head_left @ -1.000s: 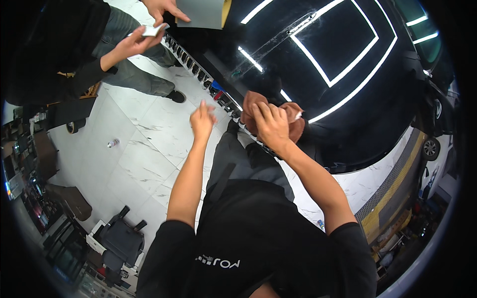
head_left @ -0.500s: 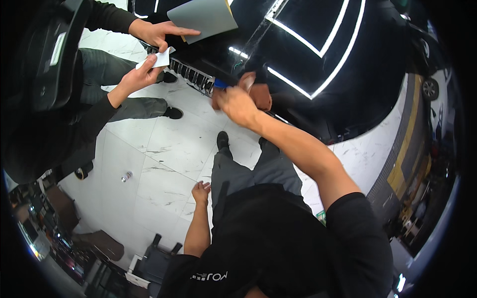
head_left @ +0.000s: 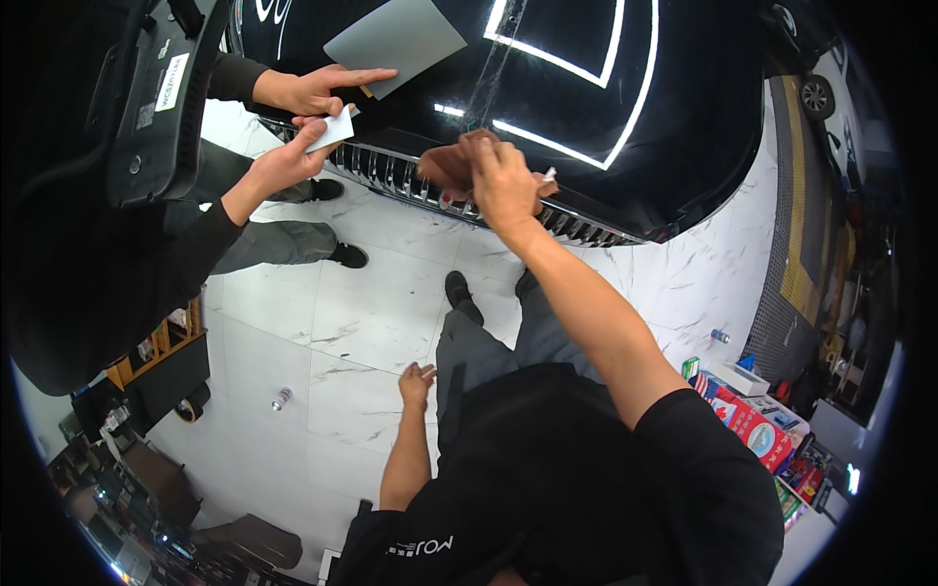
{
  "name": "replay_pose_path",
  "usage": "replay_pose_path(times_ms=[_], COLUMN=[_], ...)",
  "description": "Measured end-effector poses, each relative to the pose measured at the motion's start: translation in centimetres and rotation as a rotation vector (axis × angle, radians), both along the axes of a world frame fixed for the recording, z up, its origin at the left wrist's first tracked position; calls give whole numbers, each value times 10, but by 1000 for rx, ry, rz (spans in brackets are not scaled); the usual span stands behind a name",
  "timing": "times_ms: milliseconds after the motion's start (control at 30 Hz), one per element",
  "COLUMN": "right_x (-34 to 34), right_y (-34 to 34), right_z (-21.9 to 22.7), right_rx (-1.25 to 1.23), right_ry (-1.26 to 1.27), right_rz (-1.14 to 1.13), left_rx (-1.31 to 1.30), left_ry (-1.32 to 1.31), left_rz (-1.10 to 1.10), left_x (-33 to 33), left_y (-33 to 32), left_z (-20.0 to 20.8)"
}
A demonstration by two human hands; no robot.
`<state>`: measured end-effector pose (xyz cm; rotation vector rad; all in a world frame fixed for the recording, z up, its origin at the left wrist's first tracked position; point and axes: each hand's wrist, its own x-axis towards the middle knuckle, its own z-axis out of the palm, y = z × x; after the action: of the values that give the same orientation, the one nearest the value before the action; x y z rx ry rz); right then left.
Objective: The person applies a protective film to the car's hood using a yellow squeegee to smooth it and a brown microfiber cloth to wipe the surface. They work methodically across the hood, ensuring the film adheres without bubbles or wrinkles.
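My right hand (head_left: 503,181) is closed on a brown cloth (head_left: 447,168), over the front edge of the black car hood (head_left: 557,107), just above the chrome grille (head_left: 391,176). The cloth is blurred and bunched on both sides of my fingers. A small white piece (head_left: 549,179) sticks out beside my knuckles; I cannot tell what it is. Down at my left side hangs my left hand (head_left: 417,384), fingers apart, holding nothing, over the tiled floor.
At the left a co-worker holds a small white card-like piece (head_left: 332,131); their other hand touches a grey sheet (head_left: 396,47) on the hood. A small can (head_left: 281,398) is on the floor (head_left: 357,313). A cart with colourful boxes (head_left: 752,430) is at the right.
My right hand and the cloth have shifted right along the hood's front edge. A blue item seen by the hand earlier no longer shows. The view has turned somewhat.
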<state>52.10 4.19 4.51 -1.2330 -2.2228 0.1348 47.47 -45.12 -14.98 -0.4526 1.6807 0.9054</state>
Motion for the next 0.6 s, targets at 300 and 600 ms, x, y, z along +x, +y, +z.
replay_pose_path(times_ms=[300, 600], right_x=[-83, 68], right_y=[2, -102], right_z=[6, -31], right_rx=[-252, -842], right_ry=[-175, -339], right_rz=[275, 302], left_rx=[-7, 316], left_ry=[31, 778], left_rz=[-143, -621], left_x=[-1, -77], left_y=[-27, 90], left_z=[6, 54])
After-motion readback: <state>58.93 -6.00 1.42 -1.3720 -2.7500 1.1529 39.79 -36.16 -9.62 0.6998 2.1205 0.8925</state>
